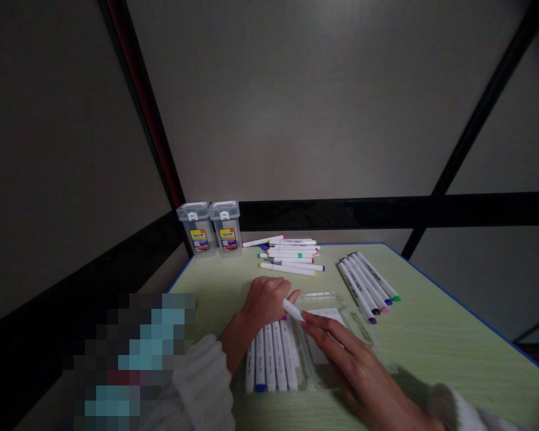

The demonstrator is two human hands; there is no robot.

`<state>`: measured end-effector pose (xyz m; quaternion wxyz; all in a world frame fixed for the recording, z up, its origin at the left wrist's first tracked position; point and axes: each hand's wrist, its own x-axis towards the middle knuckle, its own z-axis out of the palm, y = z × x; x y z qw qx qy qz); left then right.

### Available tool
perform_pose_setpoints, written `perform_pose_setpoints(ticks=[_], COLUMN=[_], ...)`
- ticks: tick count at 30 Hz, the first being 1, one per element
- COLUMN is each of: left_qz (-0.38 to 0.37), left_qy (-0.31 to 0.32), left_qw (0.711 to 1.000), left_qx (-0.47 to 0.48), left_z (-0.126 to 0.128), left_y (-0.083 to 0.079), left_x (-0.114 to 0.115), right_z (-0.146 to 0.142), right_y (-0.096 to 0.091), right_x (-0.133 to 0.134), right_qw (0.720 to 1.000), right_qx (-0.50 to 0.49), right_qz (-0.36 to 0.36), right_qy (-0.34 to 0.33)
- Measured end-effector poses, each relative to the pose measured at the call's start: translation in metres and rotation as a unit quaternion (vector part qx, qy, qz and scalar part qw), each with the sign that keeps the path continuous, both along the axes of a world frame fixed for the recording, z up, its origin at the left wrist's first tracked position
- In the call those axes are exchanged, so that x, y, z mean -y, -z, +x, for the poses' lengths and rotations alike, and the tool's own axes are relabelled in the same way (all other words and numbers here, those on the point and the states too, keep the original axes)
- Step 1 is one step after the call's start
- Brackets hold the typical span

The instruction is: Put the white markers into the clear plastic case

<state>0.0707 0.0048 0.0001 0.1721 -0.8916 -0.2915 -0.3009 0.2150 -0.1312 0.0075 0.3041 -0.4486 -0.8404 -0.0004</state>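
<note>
A white marker (293, 310) is held at a slant between my hands. My left hand (266, 301) is closed around its far end. At the near end, the fingertips of my right hand (357, 362) pinch it, the other fingers fairly straight. Below them lies an opened clear plastic case (312, 374). Its left half holds a row of several white markers (270, 359), one with a blue end at the front. In the right half is a white paper sheet (327, 317), partly covered by my right hand. My left hand hides the row's far ends.
Several loose markers (291, 251) lie in a pile at the table's back. More markers (368, 287) lie side by side at the right. Two lidded clear boxes (224, 230) stand at the back left. The table (453, 353) has a blue edge; grey panels rise behind it.
</note>
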Motion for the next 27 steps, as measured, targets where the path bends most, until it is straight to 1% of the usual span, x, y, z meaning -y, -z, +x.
perform_pose_setpoints(ticks=[4, 13, 17, 23, 27], left_qz=[-0.009, 0.009, 0.015, -0.021, -0.056], left_qy=[-0.001, 0.030, 0.046, 0.038, 0.020], left_qw=[1.000, 0.999, 0.999, 0.999, 0.998], left_qx=[0.002, -0.001, 0.004, 0.005, 0.010], left_z=[-0.0007, -0.0010, -0.0015, -0.0010, -0.0008], left_y=[0.0004, 0.0001, -0.0018, -0.0044, -0.0028], left_x=[-0.0007, -0.0032, -0.0019, -0.0003, -0.0052], right_z=[0.0003, -0.0016, -0.0016, -0.0020, -0.0033], right_y=[-0.0008, 0.0001, -0.0009, -0.0066, -0.0098], right_x=[0.0000, -0.0015, -0.0005, 0.0016, 0.0015], right_qw=[1.000, 1.000, 1.000, 0.999, 0.999], right_qx=[-0.015, -0.011, -0.013, -0.010, -0.008], right_qz=[0.020, -0.003, 0.009, 0.032, 0.040], right_qy=[-0.009, 0.004, -0.005, -0.012, -0.017])
